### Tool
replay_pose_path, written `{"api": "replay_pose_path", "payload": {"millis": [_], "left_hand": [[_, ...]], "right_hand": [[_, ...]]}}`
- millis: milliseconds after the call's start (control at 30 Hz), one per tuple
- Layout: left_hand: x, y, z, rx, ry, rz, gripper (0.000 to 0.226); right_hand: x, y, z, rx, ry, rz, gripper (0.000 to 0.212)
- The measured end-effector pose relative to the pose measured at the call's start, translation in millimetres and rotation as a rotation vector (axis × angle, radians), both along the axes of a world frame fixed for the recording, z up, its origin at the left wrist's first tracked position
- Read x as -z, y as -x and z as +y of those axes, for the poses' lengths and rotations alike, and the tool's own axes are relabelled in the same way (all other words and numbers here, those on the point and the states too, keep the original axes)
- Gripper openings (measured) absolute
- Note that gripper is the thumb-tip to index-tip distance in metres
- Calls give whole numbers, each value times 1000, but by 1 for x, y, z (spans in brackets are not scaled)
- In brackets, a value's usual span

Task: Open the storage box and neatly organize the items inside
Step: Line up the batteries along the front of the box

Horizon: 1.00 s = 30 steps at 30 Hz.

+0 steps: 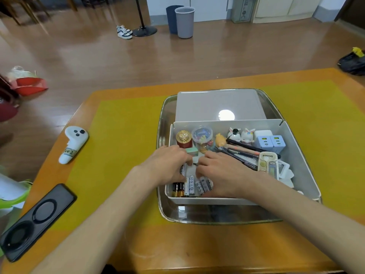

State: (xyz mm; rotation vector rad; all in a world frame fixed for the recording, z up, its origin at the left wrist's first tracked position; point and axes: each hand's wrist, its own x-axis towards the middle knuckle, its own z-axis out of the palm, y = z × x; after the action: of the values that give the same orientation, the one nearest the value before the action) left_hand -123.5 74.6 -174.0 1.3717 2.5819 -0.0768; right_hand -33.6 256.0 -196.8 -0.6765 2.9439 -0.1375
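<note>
The white storage box (300,163) stands open on a metal tray (164,119), its lid (217,104) lying flat behind it. Both my hands are inside the box at its front left. My left hand (167,165) curls its fingers round a white battery (183,168). My right hand (219,173) lies fingers down over a row of white batteries (192,184); what its fingertips pinch is hidden. Black and gold batteries (178,189) lie at the front left corner. Pens (246,150), a red jar (184,140), a clip tub (201,134), figurines (241,134) and chargers (270,141) fill the rest.
A white controller (73,143) and a black phone (37,220) lie on the yellow mat (118,155) to the left of the tray. The table's front edge runs close below my forearms. Bins, shoes and a stand are on the floor beyond.
</note>
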Motion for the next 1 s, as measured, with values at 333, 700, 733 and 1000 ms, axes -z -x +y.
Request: {"api": "replay_pose_path", "payload": {"millis": [333, 700, 733, 1000], "left_hand": [[-2, -5, 3, -4, 55, 51, 35], [-3, 2, 3, -12, 40, 9, 34], [-6, 3, 2, -11, 42, -15, 34], [-29, 2, -11, -46, -72, -33, 31]], "right_hand": [[-5, -5, 0, 70, 15, 46, 45], [-6, 6, -13, -172, 108, -129, 15], [-8, 5, -9, -147, 157, -137, 17], [-21, 10, 44, 301, 311, 22, 37]]}}
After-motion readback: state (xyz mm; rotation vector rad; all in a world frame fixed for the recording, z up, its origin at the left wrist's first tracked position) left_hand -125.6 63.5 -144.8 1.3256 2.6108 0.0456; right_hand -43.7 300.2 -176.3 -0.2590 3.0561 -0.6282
